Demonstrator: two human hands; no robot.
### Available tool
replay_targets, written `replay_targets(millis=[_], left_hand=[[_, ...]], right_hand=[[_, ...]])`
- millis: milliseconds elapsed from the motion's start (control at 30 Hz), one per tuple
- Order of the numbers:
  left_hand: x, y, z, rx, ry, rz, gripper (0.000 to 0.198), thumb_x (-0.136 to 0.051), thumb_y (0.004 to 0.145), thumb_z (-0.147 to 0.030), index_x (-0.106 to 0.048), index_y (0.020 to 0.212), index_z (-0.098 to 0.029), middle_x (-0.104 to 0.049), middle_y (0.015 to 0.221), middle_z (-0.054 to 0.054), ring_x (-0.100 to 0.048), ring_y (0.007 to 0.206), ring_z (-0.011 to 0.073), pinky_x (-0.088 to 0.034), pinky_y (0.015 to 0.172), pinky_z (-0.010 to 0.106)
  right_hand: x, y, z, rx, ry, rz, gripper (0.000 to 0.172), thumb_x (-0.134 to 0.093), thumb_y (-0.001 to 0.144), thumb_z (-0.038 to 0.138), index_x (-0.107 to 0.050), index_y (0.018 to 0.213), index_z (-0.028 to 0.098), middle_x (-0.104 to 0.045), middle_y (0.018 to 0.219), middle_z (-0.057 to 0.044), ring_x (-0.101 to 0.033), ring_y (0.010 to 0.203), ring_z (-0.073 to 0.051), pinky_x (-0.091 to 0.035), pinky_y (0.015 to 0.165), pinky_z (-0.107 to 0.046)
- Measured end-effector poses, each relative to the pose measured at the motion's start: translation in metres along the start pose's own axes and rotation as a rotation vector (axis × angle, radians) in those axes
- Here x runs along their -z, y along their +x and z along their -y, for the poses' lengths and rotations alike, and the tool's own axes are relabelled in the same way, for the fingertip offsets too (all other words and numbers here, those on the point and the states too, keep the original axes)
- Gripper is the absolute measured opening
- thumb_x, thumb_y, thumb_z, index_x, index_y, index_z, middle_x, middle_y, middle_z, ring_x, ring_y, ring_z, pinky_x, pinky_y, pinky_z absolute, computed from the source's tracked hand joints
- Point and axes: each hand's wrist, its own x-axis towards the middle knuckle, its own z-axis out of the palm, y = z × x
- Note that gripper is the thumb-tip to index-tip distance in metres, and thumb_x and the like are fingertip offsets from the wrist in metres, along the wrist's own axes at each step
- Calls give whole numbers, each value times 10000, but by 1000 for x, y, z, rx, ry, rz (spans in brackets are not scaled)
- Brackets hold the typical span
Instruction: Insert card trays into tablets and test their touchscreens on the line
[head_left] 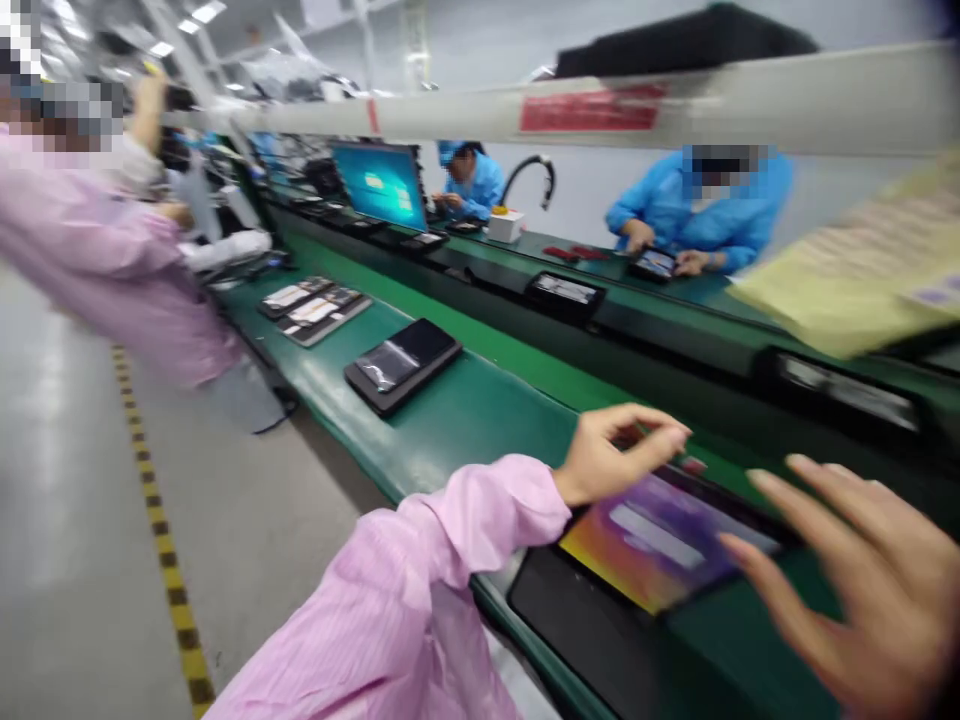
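A tablet (652, 540) with a lit orange and purple screen lies in front of me on a black tray (577, 625) on the green bench. My left hand (615, 455), in a pink sleeve, curls over the tablet's far left corner with its fingers bent and pinched near the edge. My right hand (855, 580) hovers at the tablet's right end, fingers stretched out and apart, holding nothing. The picture is smeared by motion.
Another dark tablet on a tray (403, 363) lies further along the green bench (465, 410), with more trays (315, 308) beyond. A person in pink (112, 260) stands at left. Two workers in blue (701, 215) sit across the belt. A monitor (380, 185) glows at the back.
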Motion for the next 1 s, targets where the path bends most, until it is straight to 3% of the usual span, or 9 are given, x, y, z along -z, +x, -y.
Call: replay_targets(millis=[100,233,300,400,467,567,667,800,1000], left_hand=[[2,17,16,72,-46,-23,351,-693,772,-467,-679,858,-127,-680,746,38,-632,651,105,-511,637,228],[3,39,43,82,-64,-74,250,-718,762,-369,-681,813,-126,-664,701,9,-623,648,80,-495,664,211],[4,45,52,88,-55,-92,223,-722,757,-343,-682,787,-126,-659,686,5,-618,649,76,-490,673,210],[6,49,60,100,-28,-97,210,-716,765,-344,-686,781,-137,-657,682,3,-616,651,86,-495,683,228],[7,49,64,105,1,-97,199,-703,780,-349,-690,789,-150,-658,688,1,-620,662,94,-497,705,238],[7,50,68,126,25,-101,183,-690,793,-347,-691,782,-165,-658,688,-1,-623,672,102,-493,724,244],[8,52,72,156,19,-110,165,-688,791,-335,-686,772,-172,-657,694,-2,-623,679,105,-488,722,242],[8,54,76,214,13,-116,151,-690,782,-325,-683,780,-174,-657,700,-1,-614,656,101,-487,688,232],[7,53,73,217,11,-103,138,-683,789,-310,-680,772,-173,-652,699,-5,-604,637,88,-486,679,223]], right_hand=[[-13,-33,17,237,-175,124,740,-675,815,348,-316,1442,506,-619,1293,3,-661,1060,-342,-496,946,-542],[-44,-58,24,343,-91,296,643,-585,912,345,-298,1487,366,-566,1352,43,-643,1130,-172,-518,947,-298],[-52,-58,13,398,-184,269,571,-547,933,386,-368,1468,298,-529,1391,14,-596,1202,-161,-447,1051,-295],[-51,-43,-17,461,-396,189,510,-520,942,431,-442,1425,287,-476,1446,-3,-438,1361,-173,-168,1223,-371],[-44,-31,-36,390,-519,94,538,-516,937,468,-430,1436,287,-431,1484,-25,-262,1456,-199,-23,1232,-430],[-32,-22,-47,194,-627,-37,588,-456,940,535,-422,1450,245,-319,1543,-93,-98,1493,-249,-26,1215,-485],[-26,-31,-33,140,-620,-60,571,-344,971,546,-429,1448,245,-276,1567,-90,-110,1492,-253,-63,1210,-497],[-29,-56,1,88,-543,6,520,-352,978,514,-494,1401,247,-388,1525,-74,-141,1486,-231,-81,1213,-471],[-42,-67,36,-156,-411,84,463,-412,975,410,-566,1310,131,-502,1404,-198,-297,1427,-290,-267,1151,-498]])
